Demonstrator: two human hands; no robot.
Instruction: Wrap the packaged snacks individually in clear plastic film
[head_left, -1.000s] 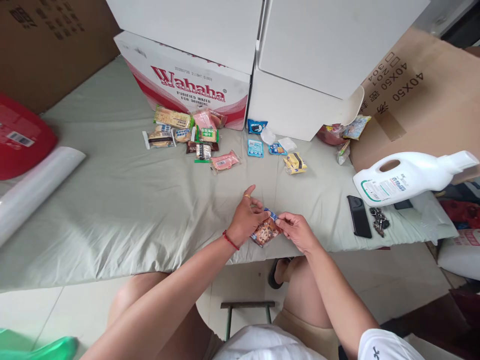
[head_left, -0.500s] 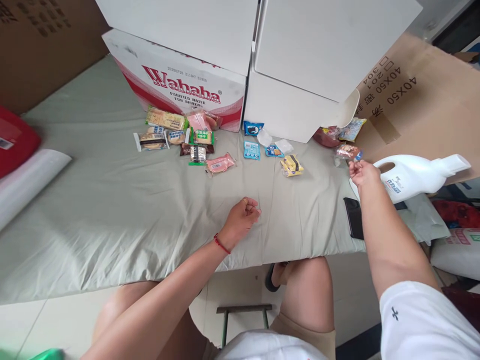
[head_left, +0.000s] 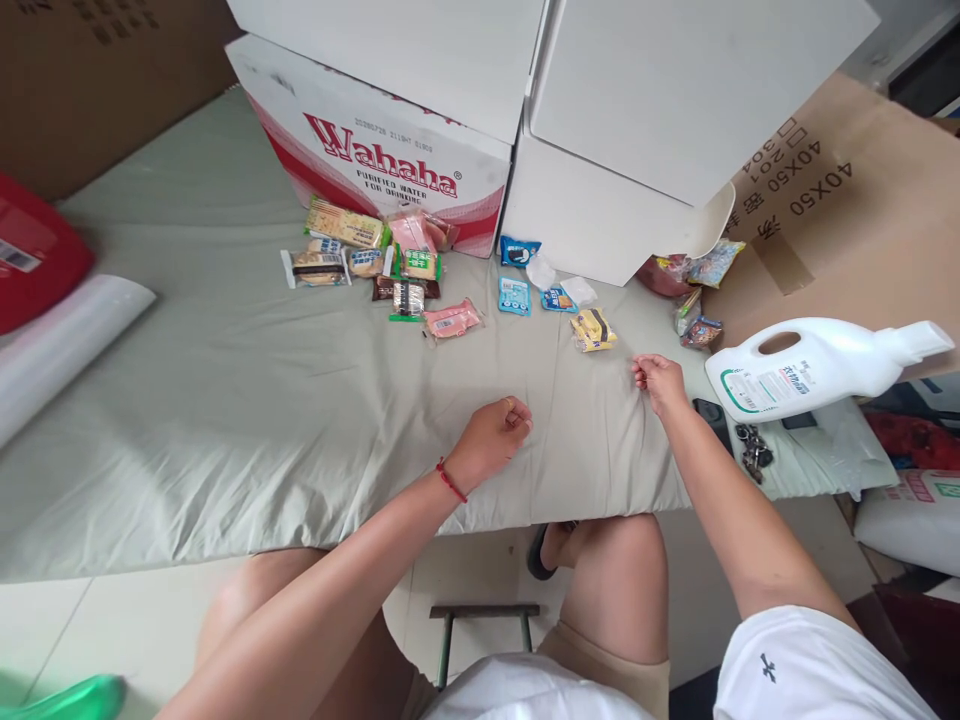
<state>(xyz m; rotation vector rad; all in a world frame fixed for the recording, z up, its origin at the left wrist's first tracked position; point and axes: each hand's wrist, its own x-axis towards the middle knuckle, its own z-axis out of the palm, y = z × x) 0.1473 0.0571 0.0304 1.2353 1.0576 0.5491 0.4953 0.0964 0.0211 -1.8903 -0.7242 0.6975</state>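
My left hand (head_left: 495, 437), with a red cord at the wrist, hovers over or rests on the cloth near the front edge. Its fingers are half curled and apart from the thumb, holding nothing. My right hand (head_left: 658, 382) is loosely closed, with nothing visible in it. Close beyond it lies a yellow snack packet (head_left: 593, 330). Blue packets (head_left: 514, 296) lie farther back. To the left are a pink packet (head_left: 454, 320) and a cluster of wrapped biscuits (head_left: 319, 268). At right, a small brown snack packet (head_left: 702, 332) sits beside other snacks (head_left: 714, 262).
A Wahaha carton (head_left: 367, 150) and white boxes (head_left: 585, 210) form the back. On the right are a white detergent bottle (head_left: 832, 370), a phone (head_left: 711, 415), keys (head_left: 752, 452) and a cardboard sheet (head_left: 825, 240). A red container (head_left: 37, 250) and white roll (head_left: 67, 345) stand left.
My right hand has drawn back leftward from the snacks at the right, leaving the brown packet there by the cardboard. My left hand has hardly moved. The view has shifted slightly.
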